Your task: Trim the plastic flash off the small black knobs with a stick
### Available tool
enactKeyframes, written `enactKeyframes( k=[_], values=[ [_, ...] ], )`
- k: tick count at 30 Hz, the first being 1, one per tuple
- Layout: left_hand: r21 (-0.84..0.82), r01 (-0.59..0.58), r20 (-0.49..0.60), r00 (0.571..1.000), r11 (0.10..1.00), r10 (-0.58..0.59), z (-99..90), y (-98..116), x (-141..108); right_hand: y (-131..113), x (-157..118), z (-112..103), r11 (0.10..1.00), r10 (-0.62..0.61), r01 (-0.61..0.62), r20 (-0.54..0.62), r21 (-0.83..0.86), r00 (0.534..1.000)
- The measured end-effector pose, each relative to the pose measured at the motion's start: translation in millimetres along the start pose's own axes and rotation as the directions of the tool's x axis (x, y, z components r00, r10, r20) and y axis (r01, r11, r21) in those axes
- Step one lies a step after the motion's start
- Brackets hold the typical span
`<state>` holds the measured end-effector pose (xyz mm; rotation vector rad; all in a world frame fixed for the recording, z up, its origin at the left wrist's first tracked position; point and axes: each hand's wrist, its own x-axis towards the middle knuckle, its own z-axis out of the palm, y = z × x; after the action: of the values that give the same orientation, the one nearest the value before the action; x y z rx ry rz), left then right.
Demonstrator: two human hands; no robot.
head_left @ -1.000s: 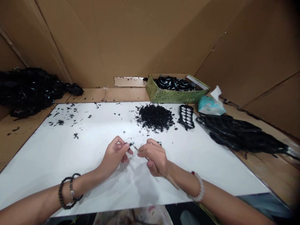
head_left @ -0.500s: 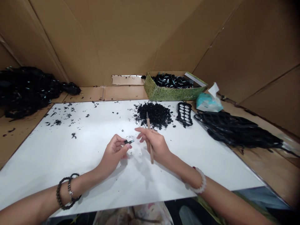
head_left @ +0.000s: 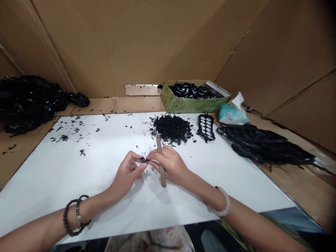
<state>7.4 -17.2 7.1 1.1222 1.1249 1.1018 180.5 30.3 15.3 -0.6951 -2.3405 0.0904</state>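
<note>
My left hand (head_left: 130,168) pinches a small black part (head_left: 143,160) between thumb and fingers, just above the white tabletop (head_left: 110,196). At the part's right end are the thumb and index fingertips of my right hand (head_left: 170,164), touching it. Also in my right hand lies a slim tan-handled knife (head_left: 161,166), its pointed greyish tip turned away from me. Beyond that hand is a heap of tiny black rings (head_left: 173,129). What exactly the right fingertips grip on the part is too small to make out.
Behind the heap stands a green box (head_left: 194,105) full of small black parts. A black frame with holes (head_left: 206,127), a tissue pack (head_left: 233,114) and long black strips (head_left: 265,145) lie right. Black scraps (head_left: 63,137) and a black pile (head_left: 31,101) are left.
My right hand has moved left and its fingertips have closed at the black part. The knife has swung so its tip points further left. My left hand has hardly moved.
</note>
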Motion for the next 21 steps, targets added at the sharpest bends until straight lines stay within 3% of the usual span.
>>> enactKeyframes(
  k=[6, 11, 13, 16, 21],
  values=[
    [0.155, 0.023, 0.025, 0.999, 0.988, -0.027, -4.5, -4.5, -2.2, -0.3, 1.2, -0.9, 0.991, 0.109, -0.117, 0.100, 0.069, 0.989],
    [0.157, 0.017, 0.059, 0.998, 0.988, -0.027, -4.9, -4.5, -2.0, -1.4, 4.8, -4.9, 0.940, 0.248, -0.287, 0.205, 0.185, 0.947],
    [0.140, 0.008, 0.074, 0.997, 0.990, -0.019, -4.3, -4.1, -2.1, -0.5, 6.2, -7.9, 0.873, 0.323, -0.392, 0.260, 0.291, 0.910],
    [0.116, -0.014, 0.077, 0.997, 0.993, 0.005, -3.0, -2.0, -3.0, 1.8, 7.7, -11.2, 0.695, 0.418, -0.547, 0.356, 0.467, 0.836],
    [0.080, -0.006, 0.039, 0.999, 0.997, 0.002, -1.6, 1.7, -3.6, 2.5, 10.5, -11.2, 0.462, 0.509, -0.648, 0.417, 0.606, 0.753]
  ],
)
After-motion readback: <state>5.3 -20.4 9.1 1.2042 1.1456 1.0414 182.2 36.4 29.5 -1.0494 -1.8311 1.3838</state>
